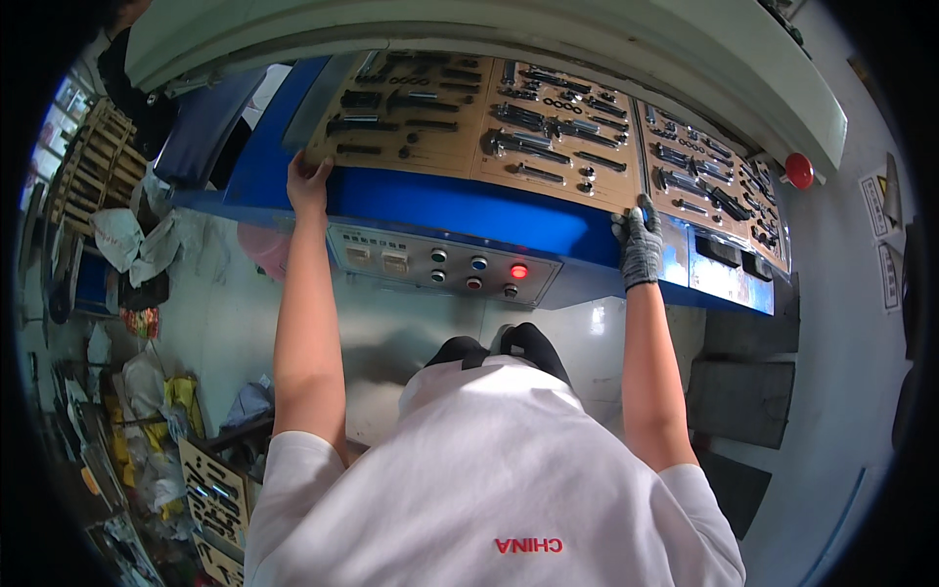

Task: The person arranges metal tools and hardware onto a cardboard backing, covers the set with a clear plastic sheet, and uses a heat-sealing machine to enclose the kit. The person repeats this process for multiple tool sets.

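Brown backing cards with dark and chrome bolts, nuts and rings under shiny clear film lie in a row on a blue machine bed. At the near left corner of the left card (445, 147), my bare left hand (309, 186) pinches the edge between thumb and fingers. The middle card (499, 178) adjoins it at a seam. My right hand (641, 245), in a grey knit glove, is closed at that card's near right corner, beside the right card (675, 203). Its fingertips are partly hidden. Both arms reach forward, spread wide.
Below the blue front edge (421, 196) sits a control panel (440, 264) with several buttons and a lit red lamp (518, 272). A pale machine hood (509, 34) arches over the far side, with a red knob (799, 171). Pallets (98, 161) and bags stand left.
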`<control>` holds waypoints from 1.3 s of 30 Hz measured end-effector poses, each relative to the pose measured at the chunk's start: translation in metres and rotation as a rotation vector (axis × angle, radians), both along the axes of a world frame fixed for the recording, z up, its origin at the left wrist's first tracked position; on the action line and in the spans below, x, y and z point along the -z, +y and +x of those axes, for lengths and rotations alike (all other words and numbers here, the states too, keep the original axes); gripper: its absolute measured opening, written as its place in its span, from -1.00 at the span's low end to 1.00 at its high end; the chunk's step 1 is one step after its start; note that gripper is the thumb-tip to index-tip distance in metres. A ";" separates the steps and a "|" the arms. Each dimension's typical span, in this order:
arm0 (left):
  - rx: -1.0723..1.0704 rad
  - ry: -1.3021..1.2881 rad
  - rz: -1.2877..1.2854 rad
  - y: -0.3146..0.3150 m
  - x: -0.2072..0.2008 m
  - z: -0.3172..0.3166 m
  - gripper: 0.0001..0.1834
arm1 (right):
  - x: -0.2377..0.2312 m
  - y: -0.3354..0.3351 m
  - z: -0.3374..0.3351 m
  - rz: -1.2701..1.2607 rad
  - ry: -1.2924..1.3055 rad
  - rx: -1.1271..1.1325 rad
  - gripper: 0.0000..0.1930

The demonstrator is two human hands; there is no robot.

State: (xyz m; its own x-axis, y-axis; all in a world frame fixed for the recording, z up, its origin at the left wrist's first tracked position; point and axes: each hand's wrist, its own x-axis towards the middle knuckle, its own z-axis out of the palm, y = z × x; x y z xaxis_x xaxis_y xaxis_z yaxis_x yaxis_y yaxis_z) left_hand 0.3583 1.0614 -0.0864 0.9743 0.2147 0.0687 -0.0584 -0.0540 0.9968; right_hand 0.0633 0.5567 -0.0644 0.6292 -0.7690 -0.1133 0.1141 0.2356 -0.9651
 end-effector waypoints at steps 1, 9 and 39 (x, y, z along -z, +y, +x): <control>0.017 -0.021 0.003 0.000 0.002 0.005 -0.23 | 0.000 0.000 0.001 0.014 0.004 -0.008 -0.54; -0.012 -0.047 0.292 -0.004 0.011 0.010 -0.19 | -0.004 0.002 0.007 0.023 0.115 -0.090 -0.53; -0.257 0.392 0.071 -0.275 0.108 -0.385 -0.71 | 0.023 -0.080 -0.268 -0.140 0.187 -0.070 -0.51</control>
